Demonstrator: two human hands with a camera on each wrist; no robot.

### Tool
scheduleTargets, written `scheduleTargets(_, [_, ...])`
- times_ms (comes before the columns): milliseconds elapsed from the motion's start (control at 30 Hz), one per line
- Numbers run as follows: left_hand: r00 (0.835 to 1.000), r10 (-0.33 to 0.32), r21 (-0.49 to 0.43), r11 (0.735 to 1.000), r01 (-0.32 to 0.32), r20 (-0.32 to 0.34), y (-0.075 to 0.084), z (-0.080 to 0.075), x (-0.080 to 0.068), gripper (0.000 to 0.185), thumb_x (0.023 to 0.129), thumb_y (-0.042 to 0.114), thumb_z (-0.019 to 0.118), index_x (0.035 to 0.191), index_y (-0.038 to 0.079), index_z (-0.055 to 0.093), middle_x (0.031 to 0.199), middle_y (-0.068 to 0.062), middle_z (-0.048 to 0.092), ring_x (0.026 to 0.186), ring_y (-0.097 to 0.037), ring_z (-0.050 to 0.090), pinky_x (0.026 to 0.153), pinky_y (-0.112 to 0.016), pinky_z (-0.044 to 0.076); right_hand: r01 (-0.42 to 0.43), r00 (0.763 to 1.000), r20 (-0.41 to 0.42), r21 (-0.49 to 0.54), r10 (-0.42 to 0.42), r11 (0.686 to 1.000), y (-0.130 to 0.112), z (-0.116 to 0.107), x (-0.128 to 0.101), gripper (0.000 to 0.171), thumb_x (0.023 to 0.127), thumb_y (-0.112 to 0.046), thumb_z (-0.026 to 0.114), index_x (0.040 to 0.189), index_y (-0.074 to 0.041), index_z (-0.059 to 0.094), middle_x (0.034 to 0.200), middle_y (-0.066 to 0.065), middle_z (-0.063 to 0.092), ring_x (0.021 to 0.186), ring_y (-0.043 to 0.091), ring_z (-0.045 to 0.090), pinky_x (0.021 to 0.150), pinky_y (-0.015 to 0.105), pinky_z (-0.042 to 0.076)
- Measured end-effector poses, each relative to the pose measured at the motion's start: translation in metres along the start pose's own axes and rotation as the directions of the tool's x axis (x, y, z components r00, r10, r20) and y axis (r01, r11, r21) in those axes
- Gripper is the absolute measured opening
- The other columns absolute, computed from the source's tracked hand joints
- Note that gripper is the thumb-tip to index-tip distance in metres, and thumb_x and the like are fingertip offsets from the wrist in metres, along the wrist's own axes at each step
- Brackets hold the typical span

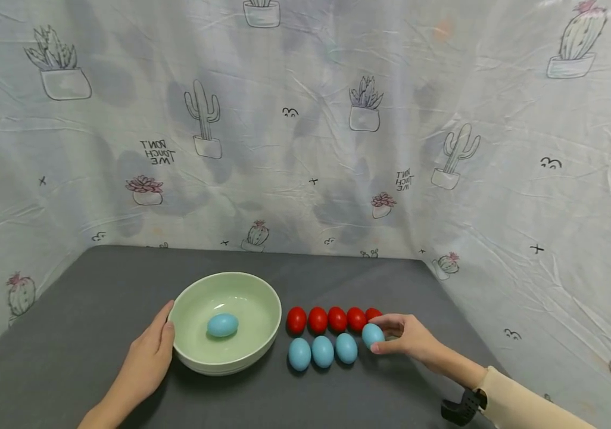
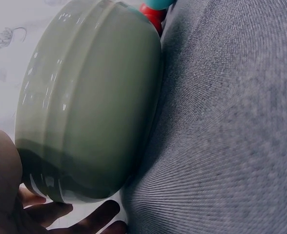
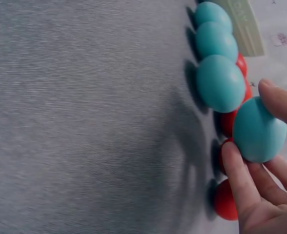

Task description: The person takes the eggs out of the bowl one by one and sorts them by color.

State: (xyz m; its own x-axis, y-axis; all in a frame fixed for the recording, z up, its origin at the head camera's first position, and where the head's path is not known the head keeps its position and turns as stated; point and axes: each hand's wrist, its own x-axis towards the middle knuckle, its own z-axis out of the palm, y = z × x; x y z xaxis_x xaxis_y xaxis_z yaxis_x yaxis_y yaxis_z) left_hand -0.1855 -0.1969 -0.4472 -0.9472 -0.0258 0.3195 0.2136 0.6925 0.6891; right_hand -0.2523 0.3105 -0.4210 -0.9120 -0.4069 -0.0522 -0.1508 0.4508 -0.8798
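Observation:
A pale green bowl [image 1: 252, 351] stands on the left part of the table, with one blue egg [image 1: 223, 325] lying inside it. My left hand [image 1: 147, 351] holds the bowl at its left side, thumb near the rim and fingers along the outer wall. At the right end of the rows, my right hand [image 1: 404, 339] pinches another blue egg [image 3: 259, 129] between thumb and fingers. In the right wrist view this egg is raised above the table. Three more blue eggs [image 1: 323, 351] lie in a row between bowl and right hand.
Behind the blue row runs a line of several red eggs [image 1: 318, 320], the rightmost partly hidden by the right hand. The dark grey table [image 1: 262, 402] ends at a pale curtain [image 1: 295, 149] printed with cacti, which encloses the back and sides.

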Motion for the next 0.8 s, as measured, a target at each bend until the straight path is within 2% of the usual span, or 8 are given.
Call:
scheduleTargets(333, [0.999,0.030,0.001,1.000,-0.030,-0.037,-0.001,0.001,0.001,0.052,0.110,0.025,0.029,0.154,-0.003,0.023,0.149,-0.032,0.033,0.131,-0.052,0.035,0.098,-0.067,0.033,-0.018,0.999,0.027,0.054,0.016,0.998,0.007,0.009,-0.003,0.055,0.083,-0.015,0.081,0.130,0.003,0.061,0.111,0.012,0.069,0.097,0.027,0.066,0.076,0.031,0.054])
scheduleTargets(800, [1.000,0.009,-0.004,1.000,-0.009,-0.010,-0.001,0.001,0.000,0.054,0.110,0.027,0.026,0.155,-0.002,0.020,0.150,-0.032,0.030,0.133,-0.052,0.032,0.100,-0.067,0.031,-0.016,0.999,0.030,0.048,0.015,0.999,0.012,0.015,0.004,0.055,0.080,-0.010,0.083,0.129,0.002,0.062,0.118,0.013,0.066,0.099,0.028,0.065,0.075,0.033,0.055])
